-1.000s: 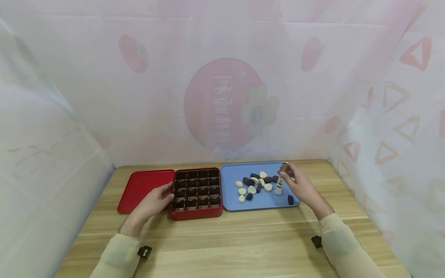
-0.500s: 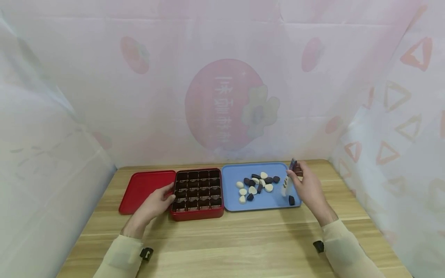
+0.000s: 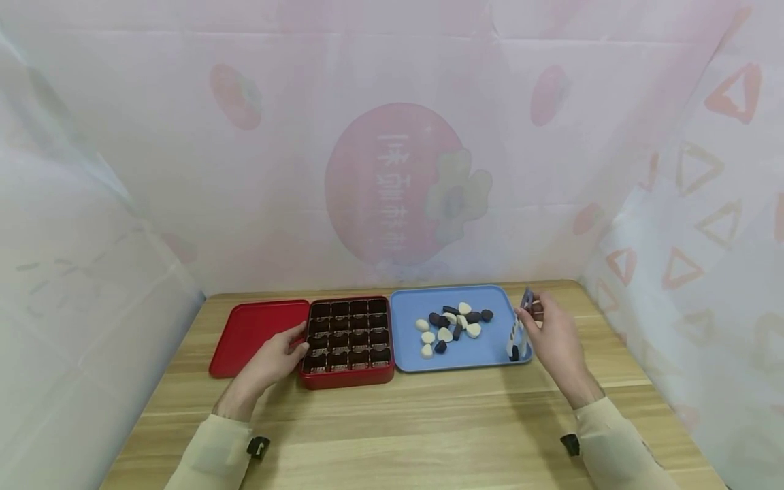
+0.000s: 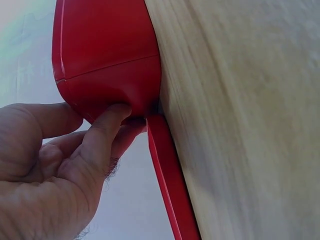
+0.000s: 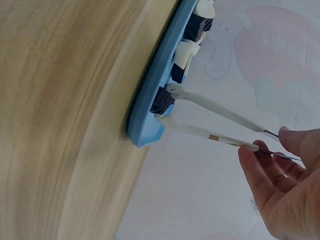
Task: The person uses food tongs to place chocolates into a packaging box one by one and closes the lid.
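Observation:
My right hand point(image 3: 554, 340) holds tweezers-like tongs with pale arms point(image 5: 220, 110) between thumb and fingers, over the right end of the blue tray point(image 3: 471, 357). In the right wrist view the two tips stand apart, one on either side of a dark chocolate point(image 5: 162, 101) near the tray's corner. Whether both tips touch it, I cannot tell. My left hand point(image 3: 275, 357) rests against the left side of a red box point(image 3: 349, 378) with dark divided compartments. In the left wrist view its thumb and fingers touch the outer wall near a corner.
Several white and dark chocolates point(image 3: 445, 335) lie scattered on the left and middle of the tray. A flat red lid point(image 3: 251, 330) lies left of the box, partly behind the left hand. Behind the wooden table point(image 3: 404, 435) hangs a printed cloth point(image 3: 275, 204).
The right hand has moved right and toward me, carrying the tongs from the tray's upper right to the lone dark chocolate in its near right corner. The left hand stays at the box.

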A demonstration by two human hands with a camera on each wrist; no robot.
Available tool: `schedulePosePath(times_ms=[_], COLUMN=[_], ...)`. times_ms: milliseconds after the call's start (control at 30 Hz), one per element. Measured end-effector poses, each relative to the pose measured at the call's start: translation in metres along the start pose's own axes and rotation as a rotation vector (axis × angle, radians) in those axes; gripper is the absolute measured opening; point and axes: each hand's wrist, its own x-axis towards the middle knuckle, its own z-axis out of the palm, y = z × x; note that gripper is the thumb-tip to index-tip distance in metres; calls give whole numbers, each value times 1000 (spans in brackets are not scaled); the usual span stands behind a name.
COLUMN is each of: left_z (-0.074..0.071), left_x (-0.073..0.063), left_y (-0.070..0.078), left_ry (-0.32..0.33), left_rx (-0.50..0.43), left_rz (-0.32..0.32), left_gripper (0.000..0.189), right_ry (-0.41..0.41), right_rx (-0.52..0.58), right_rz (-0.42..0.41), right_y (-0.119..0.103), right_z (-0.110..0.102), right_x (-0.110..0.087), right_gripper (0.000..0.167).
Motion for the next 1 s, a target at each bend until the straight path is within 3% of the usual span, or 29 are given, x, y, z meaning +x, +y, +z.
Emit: schedulePosePath(times_ms=[400,733,1000], left_z=[-7,-9,-10], left_x=[-4,-5,-7], left_y=[9,10,12], left_ry=[-5,-5,-11], left_rx=[39,43,26], left_rz=[5,21,51], left_gripper=[65,65,64], right_ry=[-69,-47,-54], right_rx=[1,-1,49], right_rz=[10,-63,-48], right_y=[5,9,1], right_z=[6,9,10], right_x=[0,5,6], right_gripper=[28,20,19])
